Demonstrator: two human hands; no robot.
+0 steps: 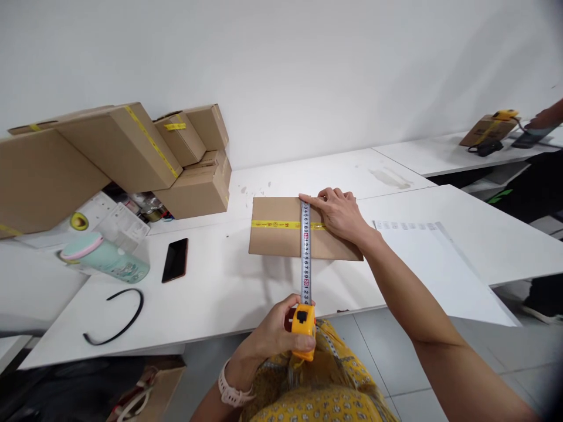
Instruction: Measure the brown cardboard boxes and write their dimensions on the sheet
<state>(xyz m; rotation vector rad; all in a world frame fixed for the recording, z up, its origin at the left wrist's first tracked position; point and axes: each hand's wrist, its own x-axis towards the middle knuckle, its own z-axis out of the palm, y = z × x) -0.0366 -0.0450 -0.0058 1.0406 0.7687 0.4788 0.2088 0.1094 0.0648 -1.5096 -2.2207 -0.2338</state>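
The left hand (277,334) is curled around a yellow tape measure (303,327) at the table's front edge; the right hand (343,217), partly open, presses an extended index finger to the end of the blade (306,252) at the far edge of a carton (281,241), its remaining fingers bent over the carton's right part. Containers, left to right: stacked boxes (118,140), several bearing yellow tape, their contents hidden; a lidded mint tumbler (116,261), contents likewise unseen; the carton, central on the white table (211,305), its interior not visible; and, on a farther table, a small brown box (479,130). Surrounding objects, in the same order: a black curved band (139,310); a dark-screened phone (175,259), well apart from the carton; white paper (431,264), overhanging the table's front edge; and another person's hand (545,117) at the extreme right. The blade crosses the carton's yellow strip (275,224), and the right hand covers part of that strip.
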